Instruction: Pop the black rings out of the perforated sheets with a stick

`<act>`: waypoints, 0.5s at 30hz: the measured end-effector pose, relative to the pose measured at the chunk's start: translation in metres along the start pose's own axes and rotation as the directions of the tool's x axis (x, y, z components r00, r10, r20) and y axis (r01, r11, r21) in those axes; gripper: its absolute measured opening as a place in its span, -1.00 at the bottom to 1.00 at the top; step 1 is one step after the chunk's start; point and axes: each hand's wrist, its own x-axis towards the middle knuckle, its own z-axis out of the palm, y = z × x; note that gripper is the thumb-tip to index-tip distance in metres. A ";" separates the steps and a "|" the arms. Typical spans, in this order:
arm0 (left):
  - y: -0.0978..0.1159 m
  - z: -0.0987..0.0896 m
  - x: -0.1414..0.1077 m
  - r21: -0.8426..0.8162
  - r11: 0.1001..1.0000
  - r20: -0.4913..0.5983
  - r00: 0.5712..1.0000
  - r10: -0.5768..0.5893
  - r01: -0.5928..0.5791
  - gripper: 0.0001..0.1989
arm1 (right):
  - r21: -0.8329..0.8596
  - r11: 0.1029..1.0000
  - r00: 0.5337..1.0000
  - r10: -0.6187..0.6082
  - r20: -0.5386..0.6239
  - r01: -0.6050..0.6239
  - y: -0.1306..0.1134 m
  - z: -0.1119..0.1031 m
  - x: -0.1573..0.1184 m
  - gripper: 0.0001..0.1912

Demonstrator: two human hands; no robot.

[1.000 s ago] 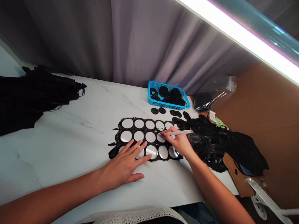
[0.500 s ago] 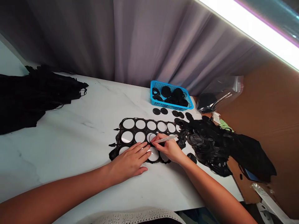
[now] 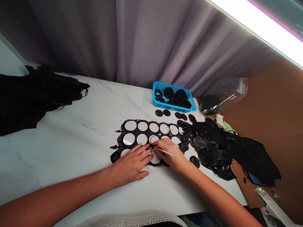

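A black sheet with rows of round openings (image 3: 147, 132) lies flat on the white tabletop, the white showing through its holes. My left hand (image 3: 132, 160) rests flat on its lower left part, fingers stretched and the thumb on the bare table. Pinched in my right hand (image 3: 170, 153) is a slim, flat silver tool (image 3: 167, 152), knife-like, seen nearly edge-on. Its tip meets the black material below a middle-row opening, close to my left fingertips. A thin black ring (image 3: 151, 137) curves around that opening. My hands cover part of the lower row.
A blue basket (image 3: 175, 108) of black discs and rings stands behind the sheet, with loose discs (image 3: 166, 113) before it. Black scraps (image 3: 213, 148) heap at the right, near a clear plastic bag (image 3: 227, 94). Black material (image 3: 30, 101) lies at far left.
My right hand has rolled and shifted slightly downward, so the silver tool shows thinner and points lower at its rear end. More middle-row openings show behind it. My left hand stays in place.
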 end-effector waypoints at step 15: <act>0.003 -0.015 0.002 -0.093 0.995 0.008 1.000 -0.030 0.030 -0.49 | 0.063 0.947 0.833 0.308 -0.460 -0.316 0.085 -0.055 0.049 -0.83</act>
